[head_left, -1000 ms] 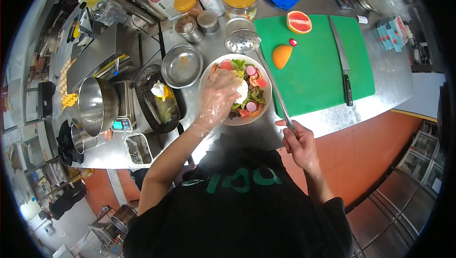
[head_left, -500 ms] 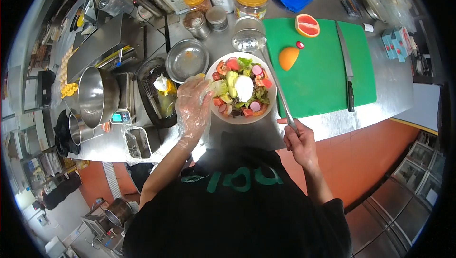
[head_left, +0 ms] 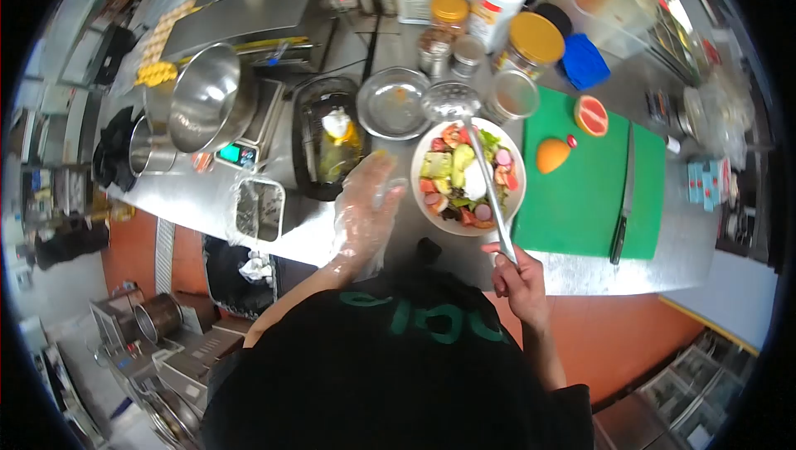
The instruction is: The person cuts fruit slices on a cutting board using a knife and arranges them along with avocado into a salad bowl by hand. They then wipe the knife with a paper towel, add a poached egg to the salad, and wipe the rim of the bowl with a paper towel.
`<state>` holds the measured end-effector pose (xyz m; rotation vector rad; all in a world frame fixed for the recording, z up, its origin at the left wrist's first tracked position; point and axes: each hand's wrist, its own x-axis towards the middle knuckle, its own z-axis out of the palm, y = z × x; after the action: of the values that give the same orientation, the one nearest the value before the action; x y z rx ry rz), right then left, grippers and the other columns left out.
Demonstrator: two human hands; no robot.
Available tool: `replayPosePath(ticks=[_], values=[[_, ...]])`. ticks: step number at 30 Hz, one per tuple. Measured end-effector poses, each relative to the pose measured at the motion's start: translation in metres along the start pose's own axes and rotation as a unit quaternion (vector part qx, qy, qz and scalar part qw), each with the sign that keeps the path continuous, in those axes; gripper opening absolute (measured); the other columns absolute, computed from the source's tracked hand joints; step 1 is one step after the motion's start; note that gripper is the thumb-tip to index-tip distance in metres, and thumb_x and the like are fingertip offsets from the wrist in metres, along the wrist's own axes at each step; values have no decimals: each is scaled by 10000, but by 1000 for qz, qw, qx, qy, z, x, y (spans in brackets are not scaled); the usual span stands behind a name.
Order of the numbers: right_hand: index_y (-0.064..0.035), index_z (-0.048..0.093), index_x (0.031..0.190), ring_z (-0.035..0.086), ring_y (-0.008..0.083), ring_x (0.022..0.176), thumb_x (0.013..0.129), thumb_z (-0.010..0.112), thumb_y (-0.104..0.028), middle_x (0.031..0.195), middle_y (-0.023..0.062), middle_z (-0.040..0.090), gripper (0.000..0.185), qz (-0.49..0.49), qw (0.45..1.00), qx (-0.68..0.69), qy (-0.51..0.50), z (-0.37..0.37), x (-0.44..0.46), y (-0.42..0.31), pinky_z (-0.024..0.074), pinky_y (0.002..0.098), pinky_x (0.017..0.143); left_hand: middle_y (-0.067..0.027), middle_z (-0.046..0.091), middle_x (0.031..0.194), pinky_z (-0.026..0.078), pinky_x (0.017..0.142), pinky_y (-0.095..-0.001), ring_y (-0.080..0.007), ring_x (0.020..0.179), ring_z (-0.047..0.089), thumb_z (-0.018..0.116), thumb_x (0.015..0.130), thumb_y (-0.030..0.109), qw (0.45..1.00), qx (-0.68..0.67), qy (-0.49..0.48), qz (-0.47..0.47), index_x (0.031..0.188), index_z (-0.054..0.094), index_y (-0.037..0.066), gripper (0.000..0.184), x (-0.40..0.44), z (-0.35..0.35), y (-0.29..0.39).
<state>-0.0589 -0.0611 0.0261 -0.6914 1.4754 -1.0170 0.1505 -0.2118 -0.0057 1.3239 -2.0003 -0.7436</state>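
Note:
My right hand (head_left: 521,280) grips the handle of a perforated metal ladle (head_left: 452,102). The ladle's handle crosses above the salad bowl (head_left: 424,212), its head near the bowl's far rim. Inside the bowl lie leaves, avocado, radish slices, pink pieces and a white poached egg (head_left: 475,181) on top. To the left of the bowl, apart from it, is my left hand (head_left: 365,205) in a clear plastic glove, fingers extended and holding nothing. Past its fingertips stands a dark oblong pan (head_left: 308,160) containing liquid and a white-and-yellow egg.
On the right, a green cutting board (head_left: 572,201) carries a knife (head_left: 626,193), a cut grapefruit (head_left: 591,116) and an orange piece (head_left: 554,155). A round metal dish (head_left: 377,118) and jars stand behind. Farther left are a scale (head_left: 236,154) and a steel mixing bowl (head_left: 207,102).
The view has turned, so the table appears shifted right. My left hand has drawn away from the bowl's left edge. The ladle has swung left, its handle now over the bowl.

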Motion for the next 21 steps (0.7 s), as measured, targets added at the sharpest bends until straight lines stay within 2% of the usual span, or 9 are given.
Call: replayPosePath(ticks=[1, 2, 5, 7, 8, 11, 12, 17, 21], values=[[-15, 574, 1097, 361, 44, 443, 952, 430, -183, 515, -30, 403, 264, 11, 999, 15, -44, 9, 4, -4, 290, 202, 425, -165, 537, 1227, 385, 977, -395, -321, 1134, 510, 601, 858, 188, 995, -48, 46, -77, 1200, 542, 45, 374, -10, -4, -11], [-16, 571, 1093, 350, 50, 436, 959, 424, -183, 510, -30, 385, 260, 34, 996, 8, -81, 21, 13, -11, 300, 205, 426, -159, 543, 1229, 415, 947, -351, -278, 1101, 544, 576, 890, 201, 990, -100, 69, -72, 1237, 508, 15, 399, -13, -16, -29], [-1, 565, 1079, 329, 56, 456, 968, 415, -190, 520, -29, 347, 265, 44, 983, 35, -172, 67, 45, -15, 325, 215, 441, -150, 559, 1179, 474, 868, -336, -240, 1064, 561, 543, 922, 244, 870, -363, 145, -299, 1271, 451, -46, 463, -38, -44, -56], [4, 565, 1063, 333, 60, 468, 968, 427, -226, 536, -28, 352, 284, 47, 980, 47, -189, 104, 71, -9, 333, 224, 448, -154, 537, 1196, 480, 856, -354, -248, 1079, 548, 504, 937, 313, 836, -403, 169, -332, 1283, 439, -35, 495, -43, -58, -65], [4, 565, 1063, 333, 60, 468, 968, 427, -226, 536, -28, 352, 284, 47, 979, 42, -195, 122, 84, -3, 333, 224, 448, -171, 506, 1235, 473, 864, -361, -253, 1108, 529, 464, 943, 387, 839, -437, 152, -285, 1311, 396, -37, 566, -49, -64, -71], [-17, 578, 1016, 347, 68, 469, 952, 471, -273, 575, -17, 401, 285, 66, 972, 133, -184, 170, 116, 7, 355, 241, 462, -213, 345, 1386, 264, 1046, -445, -304, 1272, 364, 319, 901, 617, 789, -529, 135, -281, 1403, 237, 2, 797, -46, -76, -83], [-21, 580, 1007, 351, 71, 470, 950, 475, -278, 581, -14, 413, 284, 69, 973, 147, -164, 186, 123, 11, 352, 245, 463, -218, 256, 1437, 127, 1082, -489, -316, 1331, 255, 234, 859, 704, 792, -530, 123, -277, 1428, 178, 29, 884, -45, -83, -79], [-26, 576, 994, 402, 86, 476, 944, 482, -313, 605, 4, 469, 306, 90, 963, 221, -129, 237, 146, 40, 383, 255, 457, -214, 242, 1446, 112, 1068, -521, -317, 1344, 221, 240, 848, 716, 753, -587, 126, -271, 1439, 152, 48, 896, -43, -116, -80], [-25, 531, 1030, 569, 146, 573, 930, 484, -375, 662, 57, 545, 367, 109, 972, 164, -125, 253, 150, 47, 498, 327, 454, -185, 262, 1438, 167, 1053, -503, -303, 1330, 244, 296, 819, 737, 708, -652, 98, -252, 1448, 96, 63, 944, -50, -133, -92]])
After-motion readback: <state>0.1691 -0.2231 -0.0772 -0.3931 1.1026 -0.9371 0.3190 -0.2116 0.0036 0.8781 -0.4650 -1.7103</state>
